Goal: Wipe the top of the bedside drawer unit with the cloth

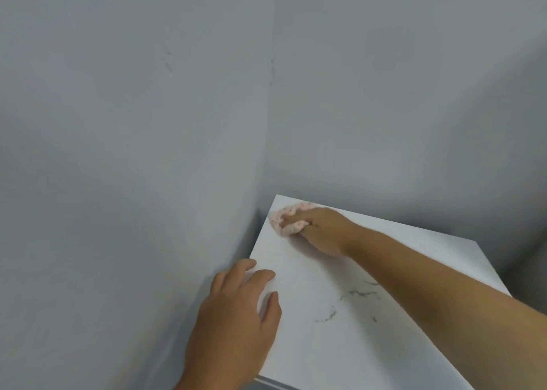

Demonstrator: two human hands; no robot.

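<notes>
Where the two grey walls (148,123) meet, a white flat-topped bedside drawer unit (310,339) stands pushed into the corner, its top bare but for the hands and some marks.

Item: crumpled pale pink patterned cloth (285,216), lying at the far left corner of the top, touching the surface and close to the left edge.

Item: right hand (322,230), arm reaching across the top from the near right. Its fingers (296,209) are curled together and clamped on the cloth, pressing it down.

Item: left hand (236,318), resting on the near left edge of the top. Its fingers (260,274) are spread apart and flat, holding nothing; likely bracing the unit.

Item: thin dark grey smudges (349,304), scattered on the near middle of the top, partly just beside the right forearm.

Governing relation: the smudges lie toward the person and slightly right of the cloth, well apart from it, along the line of the right forearm. Judgement: the cloth-bearing right hand is placed to draw back over them; that area looks unwiped.
</notes>
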